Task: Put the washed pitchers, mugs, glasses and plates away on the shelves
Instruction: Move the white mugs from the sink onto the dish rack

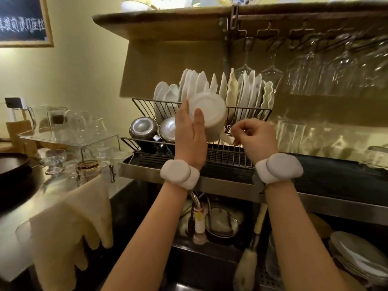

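While glass pitchers [52, 120] wait on the clear stand over the surface at far left, the left hand [190, 131] has its grip cupped around an inverted white mug [210, 116], lifted in front of the dish rack [247, 158]. Just right, the right hand [255, 136] curls loosely near the mug's handle, apparently holding nothing. Best to support the base firmly, clear the standing plates [247, 89], then raise it to the wooden shelf [168, 19].

At ten o'clock, a gold-framed black chalkboard [22, 19] bears white handwritten Chinese characters, mirrored and too blurred to read.
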`<state>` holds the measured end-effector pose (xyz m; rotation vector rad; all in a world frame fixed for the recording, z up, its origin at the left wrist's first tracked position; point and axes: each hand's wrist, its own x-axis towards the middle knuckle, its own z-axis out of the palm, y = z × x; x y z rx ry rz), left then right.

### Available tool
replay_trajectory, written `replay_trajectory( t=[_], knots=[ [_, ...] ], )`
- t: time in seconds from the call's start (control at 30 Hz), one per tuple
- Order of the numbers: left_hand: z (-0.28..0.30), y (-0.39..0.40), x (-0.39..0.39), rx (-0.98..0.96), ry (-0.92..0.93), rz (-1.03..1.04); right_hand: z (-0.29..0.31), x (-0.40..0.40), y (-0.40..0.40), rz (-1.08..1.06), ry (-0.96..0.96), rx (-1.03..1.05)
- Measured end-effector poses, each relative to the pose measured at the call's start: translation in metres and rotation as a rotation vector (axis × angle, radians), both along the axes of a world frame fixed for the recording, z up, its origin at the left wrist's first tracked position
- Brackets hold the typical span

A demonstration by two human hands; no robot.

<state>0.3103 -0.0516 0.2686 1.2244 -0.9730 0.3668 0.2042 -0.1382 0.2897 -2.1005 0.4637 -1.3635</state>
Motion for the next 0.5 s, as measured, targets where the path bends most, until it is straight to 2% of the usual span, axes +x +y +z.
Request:
replay_trajectory(
  t=[0.5],
  knots=[
    [-0.014, -0.018, 0.032, -0.002, 0.106, 0.126, -0.017, 0.018, -0.025, -0.202, 0.123, -0.086]
  ],
)
